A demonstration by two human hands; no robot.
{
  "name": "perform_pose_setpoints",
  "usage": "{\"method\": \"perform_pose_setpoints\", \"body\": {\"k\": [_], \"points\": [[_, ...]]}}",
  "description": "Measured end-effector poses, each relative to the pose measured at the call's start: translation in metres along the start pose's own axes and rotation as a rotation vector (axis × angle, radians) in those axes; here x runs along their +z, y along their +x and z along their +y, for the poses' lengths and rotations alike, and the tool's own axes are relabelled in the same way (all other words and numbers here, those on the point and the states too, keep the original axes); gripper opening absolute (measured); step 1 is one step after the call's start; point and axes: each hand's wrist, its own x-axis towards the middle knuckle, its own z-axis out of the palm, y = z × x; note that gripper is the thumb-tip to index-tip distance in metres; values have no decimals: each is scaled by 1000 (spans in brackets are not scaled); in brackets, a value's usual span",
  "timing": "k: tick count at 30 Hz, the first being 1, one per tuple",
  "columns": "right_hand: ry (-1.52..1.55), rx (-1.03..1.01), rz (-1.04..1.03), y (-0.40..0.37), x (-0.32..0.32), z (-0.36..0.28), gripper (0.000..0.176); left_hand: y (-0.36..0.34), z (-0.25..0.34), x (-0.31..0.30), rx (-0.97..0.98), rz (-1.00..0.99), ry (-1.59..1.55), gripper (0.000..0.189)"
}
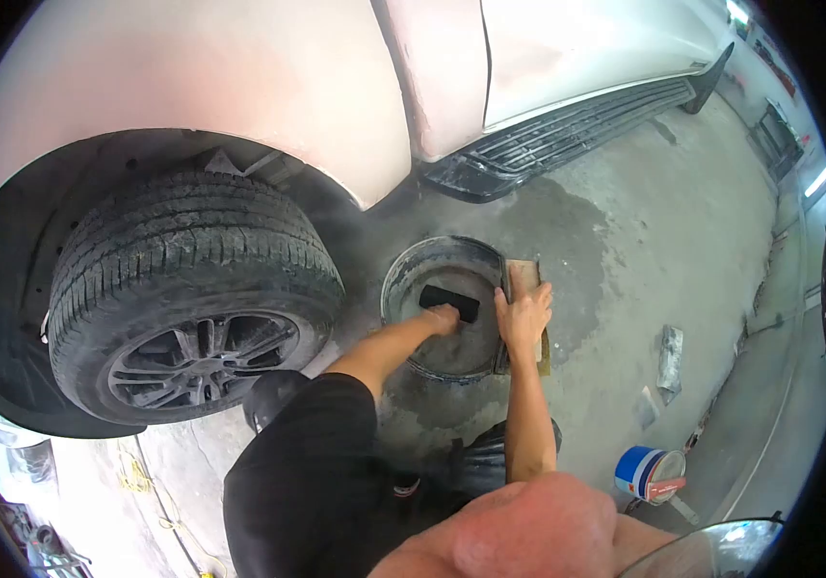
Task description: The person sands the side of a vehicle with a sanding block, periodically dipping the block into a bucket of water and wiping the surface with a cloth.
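Observation:
Inside a round, dark-rimmed basin (393, 276) on the floor, my left hand (445, 318) is closed on a black rectangular block (448, 302). Water seems to lie in the basin, greyish and murky. At the basin's right side, my right hand (525, 313) grips a long, flat tan board (523, 273), thumb on its left edge and fingers over its right. The board stretches along the rim, partly covered by that hand and forearm. Its lower end shows a yellowish-brown edge. What lies under my left fingers is hidden.
A car's wheel (206, 299) stands left of the basin, beneath a white body panel (268, 77) with pinkish patches. A black side step (567, 140) juts out above. To the right are a blue-and-white tub (634, 469) and a greyish strip (670, 358). The concrete is wet around the basin.

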Motion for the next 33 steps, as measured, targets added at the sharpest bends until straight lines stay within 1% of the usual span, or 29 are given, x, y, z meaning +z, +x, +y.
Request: {"method": "perform_pose_setpoints", "body": {"k": [3,4,6,9,10,12,13,14,15,16,17,20,23,27,29,30,32,33], "points": [[-20,4,3,0,2,1,62,-31,-8,-53,107,75,137,34],[-18,0,10,1,0,-2,62,-32,-25,-57,154,162,198,34],[-21,-5,19,-2,-4,-4,64,-61,-52,-82,314,326,250,42],[-153,-114,71,-2,19,2,66,-110,-68,-101,344,381,83,49],[-196,-188,18,-4,14,-9,53,-120,-63,-103,332,404,58,49],[-459,-437,-20,-3,63,-2,42,-134,-55,-98,310,447,5,48],[-559,-520,-74,-10,82,-6,35,-130,-54,-96,277,494,-69,49],[-699,-579,-272,-14,86,-17,38,-123,-54,-93,244,537,-144,49],[-722,-561,-360,-13,93,-23,39,-117,-55,-89,208,575,-221,50],[-743,-542,-453,-10,104,-27,41,-121,-53,-88,188,614,-128,48],[-759,-520,-548,-8,119,-27,42,-124,-51,-90,174,608,-131,48],[-737,-314,-677,7,173,-13,47,-123,-53,-94,166,563,-119,47],[-632,-229,-747,-22,246,32,49,-119,-55,-88,176,612,-128,48],[-668,-479,-1073,-14,300,73,48,-134,-50,-97,158,615,-151,47],[-667,-591,-1238,-20,303,84,48,-127,-53,-91,174,654,-163,46],[-671,-536,-1210,-15,261,59,49,-121,-55,-90,181,661,-161,46],[-672,-428,-1150,-6,142,-20,52,-112,-59,-82,194,662,-154,44],[-696,-447,-1193,-1,93,-54,51,-110,-61,-78,204,675,-154,43]]}}
